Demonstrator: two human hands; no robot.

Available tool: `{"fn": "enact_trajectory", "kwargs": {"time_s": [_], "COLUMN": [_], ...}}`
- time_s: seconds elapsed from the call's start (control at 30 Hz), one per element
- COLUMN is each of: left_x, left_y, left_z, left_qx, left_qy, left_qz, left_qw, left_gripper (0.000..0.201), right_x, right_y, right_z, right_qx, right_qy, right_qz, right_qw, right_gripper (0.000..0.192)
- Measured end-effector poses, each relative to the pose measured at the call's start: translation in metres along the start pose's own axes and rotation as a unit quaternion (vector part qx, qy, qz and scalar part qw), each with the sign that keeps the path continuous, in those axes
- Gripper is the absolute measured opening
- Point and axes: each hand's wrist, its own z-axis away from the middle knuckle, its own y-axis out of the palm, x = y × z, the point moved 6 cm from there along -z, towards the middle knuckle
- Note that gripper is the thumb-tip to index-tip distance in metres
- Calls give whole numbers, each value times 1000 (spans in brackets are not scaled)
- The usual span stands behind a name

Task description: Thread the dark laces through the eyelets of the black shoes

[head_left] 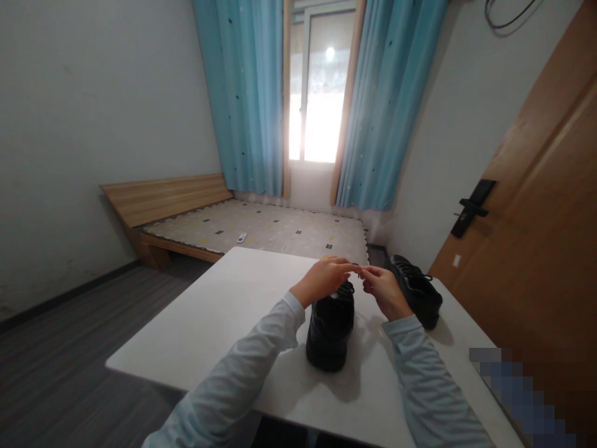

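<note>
A black lace-up shoe (330,336) stands on the white table in front of me, its heel toward me and its toe hidden beneath my hands. Over its front, my left hand (326,277) reaches across with fingers bent and pinched. The fingertips of my right hand (385,291) meet it just right of the shoe, pinched together. A bit of dark shoelace (357,270) shows where the fingertips come together; most of it is covered by the fingers. Farther right lies a second black shoe (416,292), its laces visible, apart from both hands.
The white table (205,323) extends left and right of the shoe. Beyond it is a low bed (280,227) with a patterned mattress and a small white remote (241,238). Blue curtains (252,93) flank a bright window. A brown door (527,261) borders the table's right side.
</note>
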Motion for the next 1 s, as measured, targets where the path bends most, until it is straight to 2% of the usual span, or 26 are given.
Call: {"fn": "enact_trajectory", "kwargs": {"time_s": [0.13, 0.3, 0.43, 0.7, 0.83, 1.0], "left_x": [-12, -12, -8, 2, 4, 7], "left_y": [2, 6, 6, 10, 12, 14], "left_z": [15, 27, 31, 36, 38, 40], "left_qx": [34, 68, 68, 65, 60, 56], "left_qy": [37, 26, 13, -7, -2, 0], "left_qz": [30, 6, -5, 9, 20, 30], "left_qw": [998, 997, 998, 998, 998, 998], "left_gripper": [33, 36, 33, 33, 34, 34], "right_x": [-4, -6, -4, -13, -19, -21], "right_y": [-13, -15, -13, -6, -7, -6], "right_z": [-4, -6, -3, -1, -5, -8], "right_qx": [-57, -55, -14, 129, 154, 160], "right_qy": [18, 29, 52, 93, 76, 59], "right_qz": [-35, -65, -35, 105, 172, 187], "right_qw": [998, 996, 998, 982, 970, 967], "right_gripper": [29, 31, 31, 24, 26, 29]}}
